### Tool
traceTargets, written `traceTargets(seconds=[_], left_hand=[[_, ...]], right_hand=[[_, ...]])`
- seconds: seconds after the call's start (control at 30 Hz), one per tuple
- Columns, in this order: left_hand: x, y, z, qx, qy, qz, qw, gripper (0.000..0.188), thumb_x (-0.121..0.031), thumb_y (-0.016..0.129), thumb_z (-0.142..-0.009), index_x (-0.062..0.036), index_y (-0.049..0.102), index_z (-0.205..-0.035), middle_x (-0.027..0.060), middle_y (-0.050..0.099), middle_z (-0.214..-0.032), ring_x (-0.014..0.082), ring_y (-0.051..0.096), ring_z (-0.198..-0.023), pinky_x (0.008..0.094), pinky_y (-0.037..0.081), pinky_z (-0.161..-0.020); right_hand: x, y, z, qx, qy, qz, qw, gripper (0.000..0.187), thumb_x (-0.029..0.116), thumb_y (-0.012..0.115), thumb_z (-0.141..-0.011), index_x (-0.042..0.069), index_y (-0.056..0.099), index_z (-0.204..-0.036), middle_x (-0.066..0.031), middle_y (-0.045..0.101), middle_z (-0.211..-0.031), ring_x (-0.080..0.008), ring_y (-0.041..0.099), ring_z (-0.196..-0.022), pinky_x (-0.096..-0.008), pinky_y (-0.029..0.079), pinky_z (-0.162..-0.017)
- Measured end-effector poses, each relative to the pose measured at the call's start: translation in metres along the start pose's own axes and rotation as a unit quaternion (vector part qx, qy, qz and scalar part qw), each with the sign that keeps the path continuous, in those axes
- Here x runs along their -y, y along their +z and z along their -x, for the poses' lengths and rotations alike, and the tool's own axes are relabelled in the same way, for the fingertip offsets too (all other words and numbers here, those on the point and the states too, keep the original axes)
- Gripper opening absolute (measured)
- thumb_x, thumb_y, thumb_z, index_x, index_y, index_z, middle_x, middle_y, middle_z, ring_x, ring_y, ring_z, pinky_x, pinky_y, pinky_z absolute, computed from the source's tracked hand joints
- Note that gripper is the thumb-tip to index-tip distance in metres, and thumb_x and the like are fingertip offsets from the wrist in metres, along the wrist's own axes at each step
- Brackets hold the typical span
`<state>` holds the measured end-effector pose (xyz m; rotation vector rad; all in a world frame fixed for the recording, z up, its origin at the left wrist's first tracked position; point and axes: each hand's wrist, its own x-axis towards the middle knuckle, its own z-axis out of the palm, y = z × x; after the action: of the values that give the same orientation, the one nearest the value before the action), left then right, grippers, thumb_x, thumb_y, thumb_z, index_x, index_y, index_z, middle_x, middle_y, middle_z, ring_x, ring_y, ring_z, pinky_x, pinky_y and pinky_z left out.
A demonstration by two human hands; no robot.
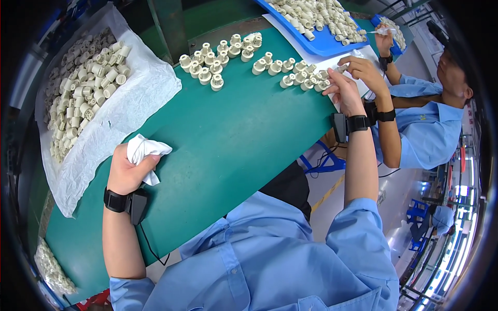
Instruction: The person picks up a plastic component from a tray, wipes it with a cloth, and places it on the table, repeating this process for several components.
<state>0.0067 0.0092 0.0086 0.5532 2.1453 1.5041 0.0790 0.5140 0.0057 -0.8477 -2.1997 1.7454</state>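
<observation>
My left hand (129, 170) is closed around a crumpled white cloth (148, 150) above the green table. At the right end of a cluster of beige plastic fittings (300, 78), my right hand (346, 93) reaches in with thumb and index finger apart. Its fingertips are right beside the endmost fittings, and I see none clearly gripped. These fittings stand upright, each with a wide round base and a narrower top. Another group of upright fittings (205, 75) stands farther left along the table's far side.
White sheeting (148, 93) at the left holds a heap of loose fittings (83, 88). A blue tray (324, 49) with more lies at the far right. Close to my right hand, a co-worker's hand (365, 72) holds a small fitting. A clear bag (52, 267) lies near left.
</observation>
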Motion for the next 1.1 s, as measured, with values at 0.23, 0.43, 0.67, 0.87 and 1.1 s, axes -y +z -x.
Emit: traceTargets(seconds=[0.23, 0.43, 0.67, 0.87, 1.1], left_hand=[[0.000, -0.001, 0.001, -0.002, -0.007, -0.010, 1.000, 0.009, -0.009, 0.065, -0.076, -0.0020, 0.060, -0.081, -0.0002, 0.058, -0.064, 0.0069, 0.052, -0.055, 0.0227, 0.041, -0.050], [0.001, 0.000, 0.002, -0.005, 0.002, -0.008, 1.000, 0.006, -0.007, 0.064, -0.078, -0.0014, 0.062, -0.080, -0.0009, 0.059, -0.064, 0.0061, 0.053, -0.057, 0.0230, 0.041, -0.051], [-0.002, 0.001, 0.003, -0.003, -0.001, -0.001, 1.000, 0.009, -0.010, 0.064, -0.077, -0.0024, 0.060, -0.080, -0.0001, 0.058, -0.064, 0.0069, 0.052, -0.055, 0.0226, 0.040, -0.051], [0.000, 0.001, 0.002, -0.003, 0.004, -0.001, 1.000, 0.009, -0.010, 0.064, -0.077, -0.0026, 0.060, -0.079, -0.0004, 0.058, -0.063, 0.0068, 0.052, -0.055, 0.0226, 0.040, -0.050], [-0.001, 0.001, 0.001, -0.004, 0.001, -0.007, 1.000, 0.008, -0.009, 0.064, -0.077, -0.0027, 0.060, -0.079, -0.0007, 0.057, -0.062, 0.0067, 0.052, -0.054, 0.0228, 0.040, -0.050]], right_hand=[[-0.005, 0.000, 0.003, -0.007, -0.018, -0.052, 0.998, 0.036, 0.035, 0.063, -0.086, 0.000, 0.059, -0.095, -0.0041, 0.057, -0.066, -0.0112, 0.061, -0.053, -0.0192, 0.037, -0.035], [-0.015, -0.022, -0.005, -0.109, -0.076, -0.093, 0.987, 0.039, 0.036, 0.061, -0.087, 0.000, 0.054, -0.101, -0.0062, 0.056, -0.063, -0.0148, 0.058, -0.047, -0.0226, 0.041, -0.036], [0.003, -0.036, -0.026, -0.046, 0.092, -0.128, 0.986, 0.059, 0.046, 0.065, -0.083, -0.001, 0.042, -0.111, -0.0129, 0.064, -0.073, -0.0210, 0.065, -0.056, -0.0247, 0.054, -0.047], [0.000, -0.039, -0.034, -0.033, 0.108, -0.143, 0.983, 0.067, 0.043, 0.063, -0.085, -0.006, 0.036, -0.121, -0.0236, 0.064, -0.086, -0.0277, 0.068, -0.067, -0.0275, 0.058, -0.057], [0.000, -0.038, -0.020, 0.061, 0.093, -0.112, 0.987, 0.055, 0.039, 0.061, -0.088, -0.009, 0.048, -0.111, -0.0214, 0.066, -0.079, -0.0263, 0.069, -0.071, -0.0269, 0.058, -0.061]])
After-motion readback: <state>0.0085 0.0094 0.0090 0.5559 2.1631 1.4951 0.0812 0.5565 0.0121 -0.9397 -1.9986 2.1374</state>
